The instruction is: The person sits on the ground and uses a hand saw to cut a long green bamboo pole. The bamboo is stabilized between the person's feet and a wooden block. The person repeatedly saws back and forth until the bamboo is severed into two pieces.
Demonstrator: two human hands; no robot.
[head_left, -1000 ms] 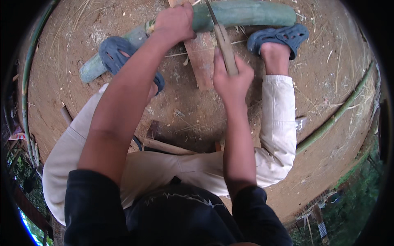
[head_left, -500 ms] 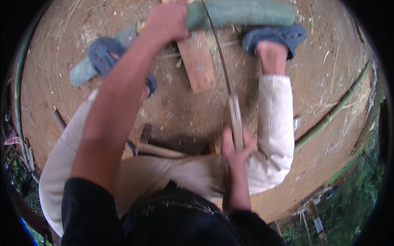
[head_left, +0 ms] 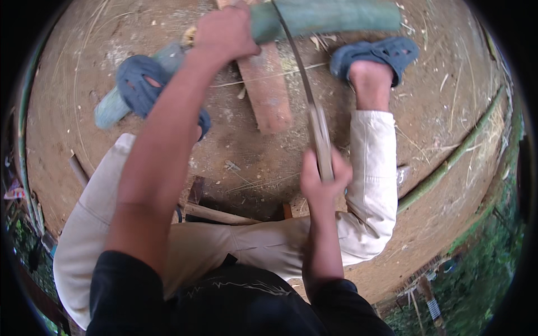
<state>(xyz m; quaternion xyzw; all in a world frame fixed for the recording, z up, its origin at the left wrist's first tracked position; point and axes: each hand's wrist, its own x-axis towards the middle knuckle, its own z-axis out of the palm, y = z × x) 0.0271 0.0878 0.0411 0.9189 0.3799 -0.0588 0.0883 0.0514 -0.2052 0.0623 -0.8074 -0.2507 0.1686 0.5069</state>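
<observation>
While the beige trousers (head_left: 196,246) cover part of it, a wooden shaft (head_left: 221,215) lies nearest on the dirt ground (head_left: 241,151). Just beyond, the right hand (head_left: 327,179) grips the pale handle (head_left: 320,131) of a long, thin blade (head_left: 303,73), seen edge-on, so its cutting edge cannot be made out; its far end is cut off by the view. Farther out, a green length (head_left: 112,106) is partly hidden by a blue clog (head_left: 137,84). A reddish plank (head_left: 266,89) passes under the green bamboo pole (head_left: 336,15), over which the left hand (head_left: 224,31) is closed, its far fingers blurred. Blade and pole cross; whether they touch, I cannot tell.
</observation>
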